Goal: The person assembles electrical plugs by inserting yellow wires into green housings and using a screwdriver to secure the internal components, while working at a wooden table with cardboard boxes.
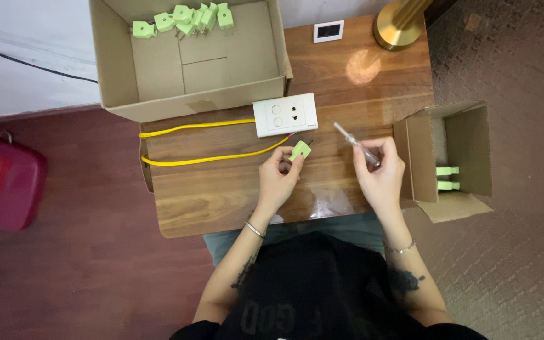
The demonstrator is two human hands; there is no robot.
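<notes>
My left hand (pixel 278 178) pinches a small light-green plug adapter (pixel 300 150) just below a white wall socket plate (pixel 285 114) that lies on the wooden table (pixel 221 195). My right hand (pixel 380 171) grips a slim clear-handled screwdriver (pixel 355 142), its tip pointing up and left toward the socket plate. A yellow cable (pixel 196 143) loops from the plate's left side across the table.
A large open cardboard box (pixel 190 63) at the back left holds several green adapters (pixel 187 17). A smaller open box (pixel 451 160) at the right holds two more. A brass lamp base (pixel 398 25), a small white switch plate (pixel 328 30) and a red case (pixel 4 182) on the floor.
</notes>
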